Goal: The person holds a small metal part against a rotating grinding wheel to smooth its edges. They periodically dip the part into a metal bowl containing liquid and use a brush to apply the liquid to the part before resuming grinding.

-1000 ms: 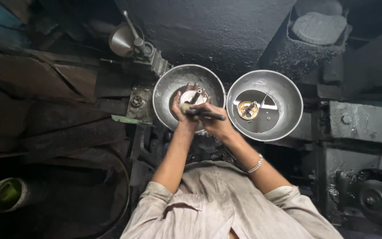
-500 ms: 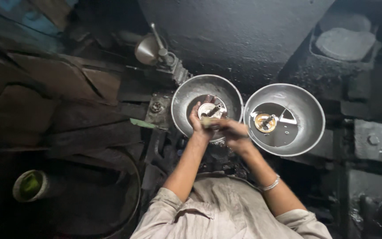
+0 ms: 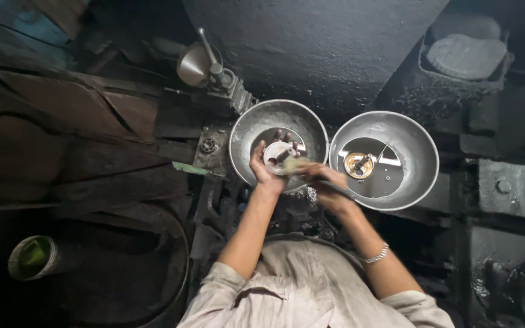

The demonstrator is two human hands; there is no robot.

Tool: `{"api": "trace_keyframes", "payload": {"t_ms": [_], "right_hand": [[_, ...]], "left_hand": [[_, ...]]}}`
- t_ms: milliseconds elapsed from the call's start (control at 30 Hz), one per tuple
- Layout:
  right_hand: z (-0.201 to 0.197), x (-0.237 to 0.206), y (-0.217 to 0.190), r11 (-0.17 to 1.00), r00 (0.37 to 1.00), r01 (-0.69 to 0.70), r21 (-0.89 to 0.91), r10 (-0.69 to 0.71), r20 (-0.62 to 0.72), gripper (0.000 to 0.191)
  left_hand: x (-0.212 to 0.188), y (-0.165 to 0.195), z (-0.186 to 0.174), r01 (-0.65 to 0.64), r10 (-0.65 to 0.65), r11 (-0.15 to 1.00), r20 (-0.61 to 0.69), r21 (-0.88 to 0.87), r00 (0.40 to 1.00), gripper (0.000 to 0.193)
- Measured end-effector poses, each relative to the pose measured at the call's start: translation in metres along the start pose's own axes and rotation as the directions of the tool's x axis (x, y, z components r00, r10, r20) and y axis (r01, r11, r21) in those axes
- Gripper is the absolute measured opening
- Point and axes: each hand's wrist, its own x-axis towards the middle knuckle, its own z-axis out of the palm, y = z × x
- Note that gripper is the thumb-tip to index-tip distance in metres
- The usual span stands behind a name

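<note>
Pale beige shirt (image 3: 302, 285), collared, creased, faintly soiled. Sleeves rolled above the elbows, cuffs bunched in thick folds near the lower edge of the view. Forearms bare. Thin silver-coloured chain bracelet (image 3: 375, 255) on the right wrist. Left hand (image 3: 264, 170) and right hand (image 3: 329, 188) bare, no gloves.

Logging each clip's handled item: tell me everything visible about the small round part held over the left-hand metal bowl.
The small round part looks like a pale, shiny metal disc with a dark stub or hole at its centre; finer detail is too small to tell. The left hand cups it from below, fingers curled round its rim, over the left bowl. The right hand holds a thin dark-handled tool whose blurred pale tip meets the part's lower right edge.
</note>
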Motion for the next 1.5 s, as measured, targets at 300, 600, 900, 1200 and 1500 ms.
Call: {"api": "trace_keyframes", "payload": {"t_ms": [300, 600, 900, 1200, 1500], "right_hand": [[-0.016, -0.002, 0.007, 0.997, 0.987, -0.057, 0.061, 0.047, 0.151, 0.029], [-0.028, 0.063, -0.001, 0.905, 0.932, -0.334, 0.263, 0.360, -0.053, 0.024], [-0.030, 0.074, -0.010, 0.890, 0.898, -0.416, 0.186, 0.434, -0.070, 0.017], [-0.005, 0.054, 0.002, 0.830, 0.841, -0.530, 0.177, 0.540, -0.014, 0.017], [0.040, 0.014, -0.015, 0.996, 0.991, -0.022, -0.081, 0.032, 0.126, 0.032]], "left_hand": [[-0.008, -0.009, 0.018, -0.007, 0.003, 0.999, -0.075, -0.045, 0.997, 0.036], [-0.019, -0.009, 0.011, -0.029, 0.040, 0.997, -0.164, 0.070, 0.986, 0.043], [-0.025, -0.013, -0.001, -0.117, 0.129, 0.977, -0.055, 0.180, 0.990, 0.043], [-0.008, 0.001, -0.002, -0.136, 0.133, 0.991, -0.163, -0.008, 0.978, 0.040], [-0.007, -0.004, -0.011, -0.146, 0.147, 0.988, 0.024, -0.041, 0.989, 0.038]]}}
